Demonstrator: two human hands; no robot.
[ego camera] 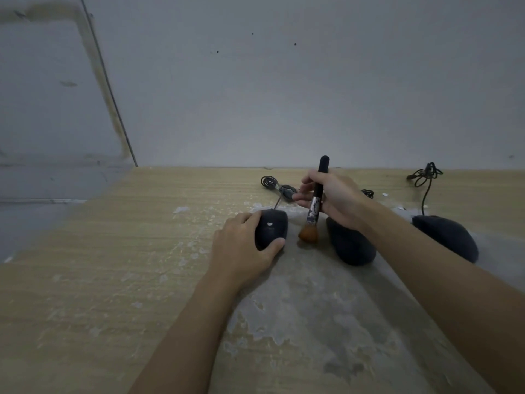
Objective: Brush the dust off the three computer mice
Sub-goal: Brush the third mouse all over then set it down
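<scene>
Three black wired computer mice lie in a row on a worn wooden table (113, 251). My left hand (241, 248) grips the left mouse (271, 228), fingers curled round its sides. My right hand (332, 197) holds a brush (315, 206) by its black handle, nearly upright. Its brown bristles hang just right of the left mouse, between it and the middle mouse (350, 245). The right mouse (446, 237) sits beyond my right forearm, partly hidden by it.
Coiled black cables lie near the wall behind the left mouse (272, 184) and behind the right mouse (424, 174). The tabletop's coating is peeled and grey in the middle. A grey wall rises right behind the table; the table's left edge drops off.
</scene>
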